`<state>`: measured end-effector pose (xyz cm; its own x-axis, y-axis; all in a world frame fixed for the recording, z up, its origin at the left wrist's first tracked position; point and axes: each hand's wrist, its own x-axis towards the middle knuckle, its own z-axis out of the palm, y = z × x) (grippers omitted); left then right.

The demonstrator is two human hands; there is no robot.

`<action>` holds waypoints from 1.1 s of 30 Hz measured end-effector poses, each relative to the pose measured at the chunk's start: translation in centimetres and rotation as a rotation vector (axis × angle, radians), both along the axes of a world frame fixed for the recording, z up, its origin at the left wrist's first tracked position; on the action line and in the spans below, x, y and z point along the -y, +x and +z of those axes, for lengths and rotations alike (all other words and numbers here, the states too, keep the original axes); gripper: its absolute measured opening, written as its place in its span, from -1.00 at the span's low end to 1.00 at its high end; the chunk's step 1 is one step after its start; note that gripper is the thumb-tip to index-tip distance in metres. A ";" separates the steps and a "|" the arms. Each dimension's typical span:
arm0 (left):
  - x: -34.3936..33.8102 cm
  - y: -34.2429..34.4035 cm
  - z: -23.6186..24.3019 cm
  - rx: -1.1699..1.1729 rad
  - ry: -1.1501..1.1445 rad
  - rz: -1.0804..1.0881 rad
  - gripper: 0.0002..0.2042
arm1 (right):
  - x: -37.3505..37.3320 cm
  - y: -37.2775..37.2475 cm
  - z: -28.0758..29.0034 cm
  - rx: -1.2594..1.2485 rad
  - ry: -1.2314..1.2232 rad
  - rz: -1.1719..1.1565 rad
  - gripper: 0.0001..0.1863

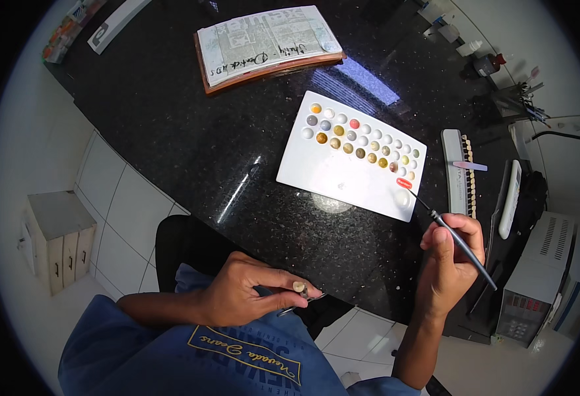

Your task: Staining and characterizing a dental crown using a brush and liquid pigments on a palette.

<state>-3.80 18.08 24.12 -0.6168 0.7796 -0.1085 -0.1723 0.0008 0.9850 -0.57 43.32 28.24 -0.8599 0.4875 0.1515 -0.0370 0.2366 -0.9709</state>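
Observation:
Near my lap, my left hand [250,290] grips a small metal holder with a pale tooth-like piece [299,287] at its top. My right hand [449,264] holds a slim dark brush [468,251], its thin tip over the lower right corner of a white palette [329,168], by a shallow well and a red oval label. Rows of wells on the palette hold several coloured pastes, among them yellows, browns, greys and a pink. Whether the tip touches the palette I cannot tell.
A pad [263,46] lies at the back. On the right are a shade guide [453,171], a white elongated item [511,198], a cup of brushes [521,99], small bottles [484,64] and a boxy machine [537,264]. A drawer cabinet [55,231] stands left, below the black counter [138,125].

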 end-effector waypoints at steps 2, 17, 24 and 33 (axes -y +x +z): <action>0.1 0.0 0.1 0.006 0.005 0.004 -0.83 | 0.0 0.0 -0.2 0.009 0.012 0.014 -0.81; -0.2 -0.4 0.3 -0.001 -0.004 -0.028 -0.87 | -9.8 -5.8 2.5 0.154 1.122 0.104 -0.76; -0.2 -0.4 0.2 0.005 -0.016 -0.033 -0.87 | -11.9 -6.2 1.5 0.090 1.008 -0.049 -0.83; -0.2 -0.6 0.3 0.012 -0.045 -0.063 -0.87 | -11.7 -6.4 1.7 0.104 1.056 -0.295 -0.74</action>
<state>-4.38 18.24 24.41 -0.5650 0.8110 -0.1515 -0.1825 0.0563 0.9816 -6.97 54.99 29.97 -0.7634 0.3433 0.5471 0.2277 0.9357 -0.2694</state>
